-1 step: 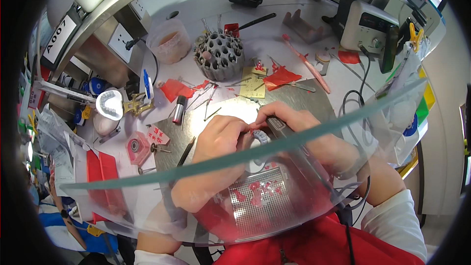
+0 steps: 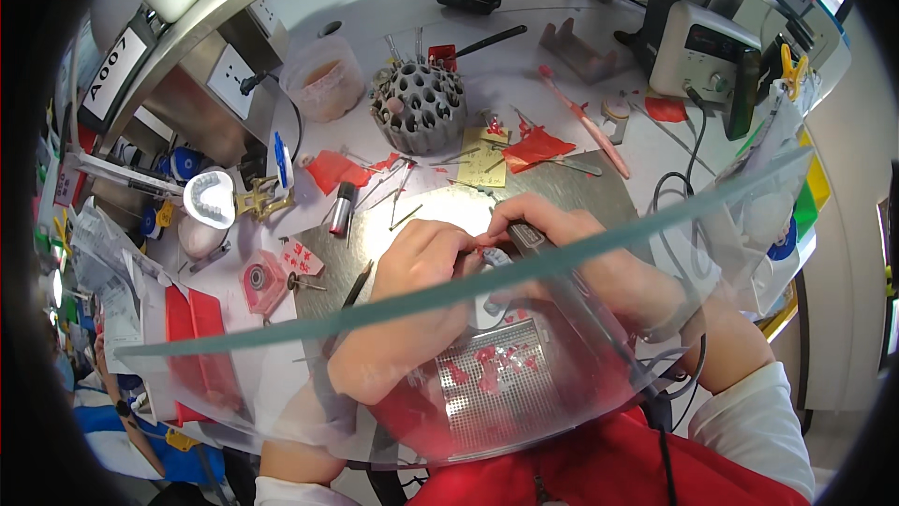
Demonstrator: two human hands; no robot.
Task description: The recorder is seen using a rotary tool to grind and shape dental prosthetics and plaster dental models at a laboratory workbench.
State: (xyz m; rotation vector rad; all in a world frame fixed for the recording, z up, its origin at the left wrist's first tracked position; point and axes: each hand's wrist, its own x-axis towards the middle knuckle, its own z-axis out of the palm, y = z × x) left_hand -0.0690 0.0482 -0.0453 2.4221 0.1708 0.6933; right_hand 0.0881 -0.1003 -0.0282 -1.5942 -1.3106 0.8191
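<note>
Close together behind a clear curved shield point(image 2: 375, 319), the left hand point(image 2: 421, 263) pinches a small white-and-pink dental piece point(image 2: 493, 255) while the right hand point(image 2: 552, 230) grips a slim dark-and-silver handpiece point(image 2: 536, 246).

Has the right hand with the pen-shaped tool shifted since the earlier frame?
No. The right hand sits at the same spot below the yellow note, against the left hand, as in the earlier picture.

— What's my handpiece point(image 2: 548, 253) made of?
— Smooth dark metal, slightly glossy. The shield point(image 2: 449, 356) is clear, shiny plastic.
— And the counter point(image 2: 375, 10)?
— Matt white, with a perforated metal grate point(image 2: 496, 394) and rough grey bur holder point(image 2: 419, 105).
</note>
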